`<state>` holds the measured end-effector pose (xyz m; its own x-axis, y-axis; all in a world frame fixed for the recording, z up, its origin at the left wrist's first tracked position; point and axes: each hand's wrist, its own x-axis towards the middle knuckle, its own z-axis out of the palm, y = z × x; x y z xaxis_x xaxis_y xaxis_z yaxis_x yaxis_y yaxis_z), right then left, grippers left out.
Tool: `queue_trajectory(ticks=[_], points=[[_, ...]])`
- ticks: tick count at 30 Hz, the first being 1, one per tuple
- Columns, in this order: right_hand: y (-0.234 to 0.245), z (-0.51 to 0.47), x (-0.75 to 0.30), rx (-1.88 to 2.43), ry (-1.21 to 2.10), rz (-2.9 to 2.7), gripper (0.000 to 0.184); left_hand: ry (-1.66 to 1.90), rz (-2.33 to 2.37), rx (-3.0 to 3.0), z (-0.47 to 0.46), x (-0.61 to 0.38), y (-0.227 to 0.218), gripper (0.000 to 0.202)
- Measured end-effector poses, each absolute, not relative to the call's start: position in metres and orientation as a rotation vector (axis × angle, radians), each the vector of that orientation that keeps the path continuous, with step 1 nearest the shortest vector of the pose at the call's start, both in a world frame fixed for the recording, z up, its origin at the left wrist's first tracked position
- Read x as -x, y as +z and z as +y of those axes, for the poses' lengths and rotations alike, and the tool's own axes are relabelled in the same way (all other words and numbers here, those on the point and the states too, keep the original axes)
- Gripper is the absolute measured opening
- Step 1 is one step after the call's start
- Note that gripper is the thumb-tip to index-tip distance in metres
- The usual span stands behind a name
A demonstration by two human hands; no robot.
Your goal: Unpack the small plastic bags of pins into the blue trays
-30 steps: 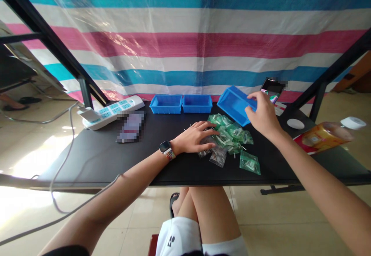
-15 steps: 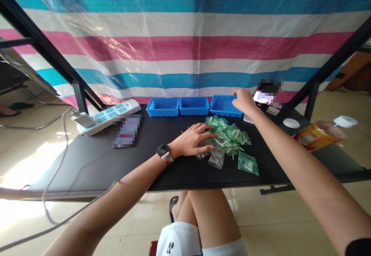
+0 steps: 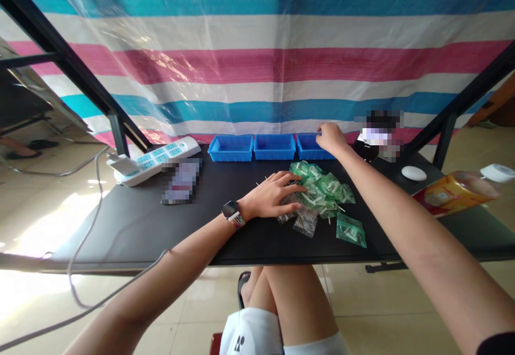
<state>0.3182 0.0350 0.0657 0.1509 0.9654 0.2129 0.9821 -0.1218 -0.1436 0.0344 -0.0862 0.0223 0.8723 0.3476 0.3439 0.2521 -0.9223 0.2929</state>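
Note:
My left hand (image 3: 273, 194) lies flat with fingers spread over the left side of a pile of small packets. Green packets (image 3: 322, 183) with pale thin pieces make up most of the pile. Beside the left thumb are clear packets (image 3: 306, 222) with small dark pieces; more are partly under my fingers. My right hand (image 3: 332, 139) is curled over the right end of the right blue bin (image 3: 308, 148), hiding that part of it. Its fingertips point down and whatever they hold, if anything, is hidden. One green packet (image 3: 351, 230) lies apart, nearer the front edge.
Two more blue bins (image 3: 231, 148) stand in line to the left. A power strip (image 3: 161, 156) and a blurred phone-like item (image 3: 182, 180) lie at the left. On the right are a white oval object (image 3: 414, 173) and a tilted bottle (image 3: 458, 191). A cable (image 3: 120, 290) crosses my left forearm.
My right hand has shifted left over the right bin and covers more of it. My left hand stays on the packets. The whole view has shifted slightly.

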Motion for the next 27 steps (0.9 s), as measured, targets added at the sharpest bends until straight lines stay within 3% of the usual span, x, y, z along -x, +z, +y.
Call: queue_trajectory(ticks=[6,16,27], points=[[0.057,-0.002,-0.298,1.999,-0.227,-1.904,0.04,0.576,0.464,-2.8,-0.087,-0.035,0.022,0.056],[0.046,-0.013,-0.267,1.898,0.092,-1.943,0.043,0.564,0.476,-2.783,-0.087,-0.035,0.022,0.054],[0.04,-0.008,-0.262,1.876,0.126,-1.936,0.045,0.559,0.487,-2.788,-0.088,-0.036,0.024,0.055]])
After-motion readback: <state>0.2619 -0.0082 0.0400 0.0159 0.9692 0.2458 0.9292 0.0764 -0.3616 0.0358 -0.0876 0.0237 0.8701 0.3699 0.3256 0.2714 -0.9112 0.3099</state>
